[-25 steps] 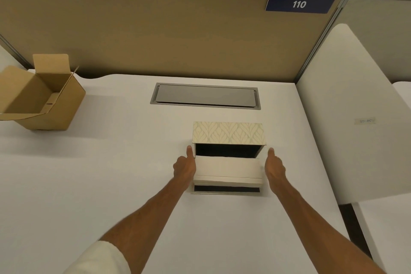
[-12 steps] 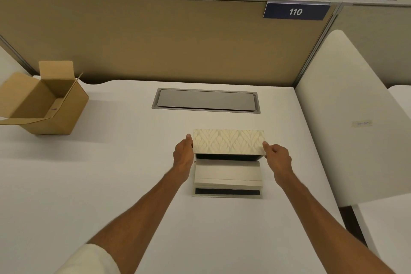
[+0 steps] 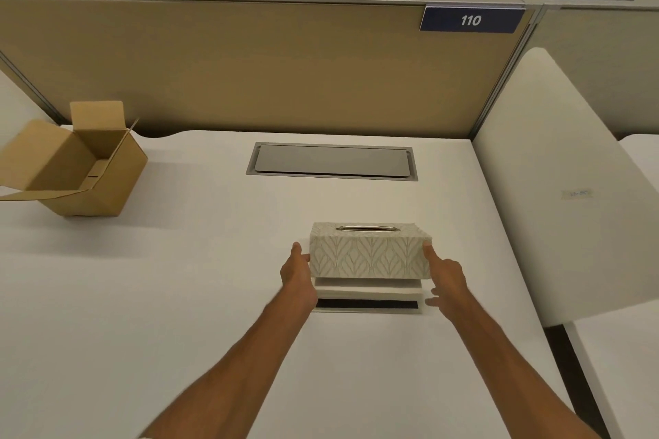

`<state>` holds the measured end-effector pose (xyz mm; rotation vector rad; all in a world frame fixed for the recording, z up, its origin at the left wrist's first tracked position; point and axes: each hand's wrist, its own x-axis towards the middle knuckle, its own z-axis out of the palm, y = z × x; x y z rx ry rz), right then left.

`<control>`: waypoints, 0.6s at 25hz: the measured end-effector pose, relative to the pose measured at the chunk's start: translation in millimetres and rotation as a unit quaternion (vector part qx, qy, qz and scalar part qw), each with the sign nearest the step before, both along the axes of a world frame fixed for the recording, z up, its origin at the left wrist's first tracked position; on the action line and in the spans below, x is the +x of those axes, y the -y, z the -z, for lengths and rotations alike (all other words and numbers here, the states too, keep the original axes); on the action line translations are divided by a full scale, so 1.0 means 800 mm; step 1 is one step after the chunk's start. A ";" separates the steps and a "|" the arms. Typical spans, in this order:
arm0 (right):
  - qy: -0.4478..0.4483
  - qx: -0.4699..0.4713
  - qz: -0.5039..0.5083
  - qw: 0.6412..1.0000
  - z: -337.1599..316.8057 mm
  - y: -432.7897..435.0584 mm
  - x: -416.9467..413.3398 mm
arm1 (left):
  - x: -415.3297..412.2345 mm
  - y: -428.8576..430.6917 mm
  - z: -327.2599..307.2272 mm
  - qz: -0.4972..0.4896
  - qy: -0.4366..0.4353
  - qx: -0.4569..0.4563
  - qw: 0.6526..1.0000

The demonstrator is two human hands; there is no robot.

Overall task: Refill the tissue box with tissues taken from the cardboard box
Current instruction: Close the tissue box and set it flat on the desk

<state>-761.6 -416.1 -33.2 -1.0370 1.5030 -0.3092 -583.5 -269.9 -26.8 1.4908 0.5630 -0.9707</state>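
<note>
A cream tissue box cover (image 3: 370, 255) with a leaf pattern and a metal-rimmed slot on top is held level over a white stack of tissues (image 3: 367, 289), which rests on the box's flat base (image 3: 367, 306). My left hand (image 3: 297, 274) grips the cover's left end and my right hand (image 3: 445, 276) grips its right end. The cover hides most of the stack; a strip shows below it. The open brown cardboard box (image 3: 76, 162) lies tipped on the desk at far left, and its visible inside looks bare.
A white desk (image 3: 178, 296) carries a grey metal cable hatch (image 3: 331, 161) behind the tissue box. A tan partition (image 3: 249, 64) with a "110" sign (image 3: 470, 20) closes the back. A white side panel (image 3: 556, 189) stands to the right.
Both hands moved from the tissue stack's sides up to the cover, took hold of it, and swung it from lying behind the stack to level above the stack.
</note>
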 end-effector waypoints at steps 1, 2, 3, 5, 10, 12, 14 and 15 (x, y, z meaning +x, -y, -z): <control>0.025 0.032 0.018 0.999 -0.001 -0.003 -0.001 | -0.001 -0.003 -0.003 -0.008 -0.036 -0.016 0.999; 0.053 0.061 0.035 0.996 -0.001 -0.005 -0.002 | 0.000 -0.005 -0.006 -0.013 -0.066 -0.031 0.997; 0.080 0.088 0.047 0.992 -0.001 -0.007 -0.004 | 0.000 -0.006 -0.008 -0.017 -0.086 -0.045 0.995; 0.130 0.129 0.058 0.981 -0.002 -0.009 -0.006 | 0.001 -0.006 -0.013 -0.024 -0.106 -0.070 0.992; 0.149 0.156 0.062 0.974 -0.004 -0.011 -0.005 | -0.001 0.001 -0.015 0.007 -0.092 -0.065 0.994; 0.171 0.167 0.073 0.968 -0.002 -0.016 -0.004 | -0.006 0.003 -0.014 0.027 -0.101 -0.058 0.993; 0.189 0.178 0.088 0.962 0.002 -0.019 -0.004 | -0.009 0.002 -0.013 0.033 -0.107 -0.060 0.992; 0.193 0.182 0.098 0.959 0.004 -0.020 -0.003 | -0.009 0.001 -0.012 0.031 -0.106 -0.064 0.992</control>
